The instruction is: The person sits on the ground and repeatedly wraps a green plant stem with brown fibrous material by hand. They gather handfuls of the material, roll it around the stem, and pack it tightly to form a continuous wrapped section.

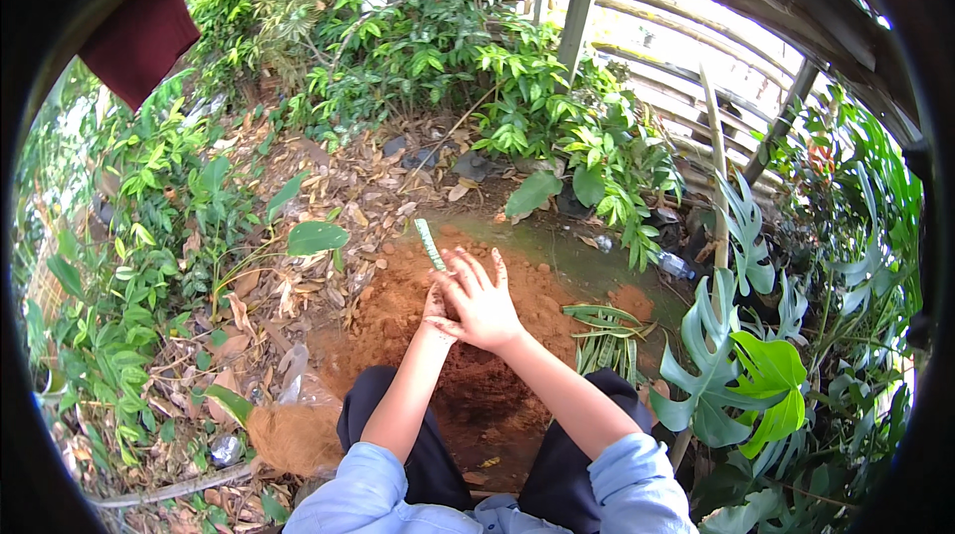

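Above a reddish-brown soil mound (378, 295), my soil-dirtied hands meet near a short, mottled green-and-white leaf piece (428, 241) that points away from me. My right hand (482, 300) is open, fingers spread, lying across my left hand (436, 313). The left hand’s fingers are mostly hidden, so I cannot tell whether it grips the leaf. Dark, loosened soil shows below my hands between my knees. Several long striped leaves (602, 340) lie on the ground to the right of the mound.
A brown fibrous lump (288, 435) and clear plastic (293, 375) are at lower left, among dry leaves. Large split-leaf plants (716, 375) and a plastic bottle (674, 264) are at right. Shrubs and a slatted fence (657, 7) stand behind; dark red cloth (139, 37) hangs upper left.
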Demonstrator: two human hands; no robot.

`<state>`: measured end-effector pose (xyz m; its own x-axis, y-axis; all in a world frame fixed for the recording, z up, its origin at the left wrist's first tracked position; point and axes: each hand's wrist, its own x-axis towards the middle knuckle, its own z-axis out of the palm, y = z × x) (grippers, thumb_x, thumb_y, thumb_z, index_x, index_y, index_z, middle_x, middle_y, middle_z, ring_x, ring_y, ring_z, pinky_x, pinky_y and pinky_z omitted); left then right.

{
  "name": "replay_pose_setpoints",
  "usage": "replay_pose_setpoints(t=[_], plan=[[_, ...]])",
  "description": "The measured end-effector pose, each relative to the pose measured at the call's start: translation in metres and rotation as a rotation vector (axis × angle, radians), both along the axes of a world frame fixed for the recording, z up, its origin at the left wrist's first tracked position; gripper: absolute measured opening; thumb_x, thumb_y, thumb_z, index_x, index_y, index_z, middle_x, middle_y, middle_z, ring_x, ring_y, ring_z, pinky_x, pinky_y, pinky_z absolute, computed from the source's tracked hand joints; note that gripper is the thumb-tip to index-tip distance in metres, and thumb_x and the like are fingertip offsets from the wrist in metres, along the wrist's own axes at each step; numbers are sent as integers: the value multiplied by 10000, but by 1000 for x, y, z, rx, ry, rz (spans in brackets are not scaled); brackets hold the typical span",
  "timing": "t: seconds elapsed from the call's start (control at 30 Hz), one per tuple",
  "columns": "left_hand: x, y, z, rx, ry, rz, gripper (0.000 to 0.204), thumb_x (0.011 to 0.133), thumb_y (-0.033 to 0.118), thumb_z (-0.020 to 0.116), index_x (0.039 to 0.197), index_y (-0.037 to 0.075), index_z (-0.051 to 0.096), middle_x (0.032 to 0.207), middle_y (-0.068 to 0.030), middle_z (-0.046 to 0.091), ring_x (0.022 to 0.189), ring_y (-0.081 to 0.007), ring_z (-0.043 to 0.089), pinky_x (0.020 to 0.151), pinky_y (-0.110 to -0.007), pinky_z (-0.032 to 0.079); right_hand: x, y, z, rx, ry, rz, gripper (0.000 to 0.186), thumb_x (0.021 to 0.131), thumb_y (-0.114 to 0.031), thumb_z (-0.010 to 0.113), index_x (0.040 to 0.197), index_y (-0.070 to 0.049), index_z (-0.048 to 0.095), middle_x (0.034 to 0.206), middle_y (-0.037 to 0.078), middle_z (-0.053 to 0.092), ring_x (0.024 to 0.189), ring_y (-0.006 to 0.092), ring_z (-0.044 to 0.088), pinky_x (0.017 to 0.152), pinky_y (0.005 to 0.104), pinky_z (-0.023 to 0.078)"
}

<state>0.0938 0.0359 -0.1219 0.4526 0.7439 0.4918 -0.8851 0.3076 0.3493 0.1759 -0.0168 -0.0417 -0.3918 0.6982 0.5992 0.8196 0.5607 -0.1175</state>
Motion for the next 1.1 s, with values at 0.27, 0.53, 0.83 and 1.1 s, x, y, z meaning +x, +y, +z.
replay_pose_setpoints(t=[0.27,0.53,0.83,1.1], plan=[[-26,2,23,-577,286,43,359,893,345,475,1136,91,549,1150,-103,584,1043,-255,575,896,-429,467,27,-8,22,-310,-42,8,899,672,-352,736,1402,-158,246,1382,109,361,1303,268,325,1056,519,235],[-21,1,25,-637,483,115,591,880,540,413,1210,54,479,1191,-141,548,1086,-264,553,932,-448,451,31,-10,19,-449,77,-39,909,658,-236,734,1412,-173,228,1312,138,435,1251,291,390,1030,486,289],[-19,-2,19,-620,256,62,415,888,378,457,1137,61,556,1142,-128,588,1025,-274,582,887,-429,468,17,-19,15,-304,98,-124,899,633,-288,769,1370,-121,283,1331,151,386,1290,311,312,1056,484,235],[-9,2,7,-562,309,68,352,916,321,429,1117,62,557,1123,-123,603,1030,-253,582,899,-421,457,14,-15,15,-157,173,-118,757,704,-449,671,1296,-70,389,1288,148,431,1291,285,326,1069,487,200]])
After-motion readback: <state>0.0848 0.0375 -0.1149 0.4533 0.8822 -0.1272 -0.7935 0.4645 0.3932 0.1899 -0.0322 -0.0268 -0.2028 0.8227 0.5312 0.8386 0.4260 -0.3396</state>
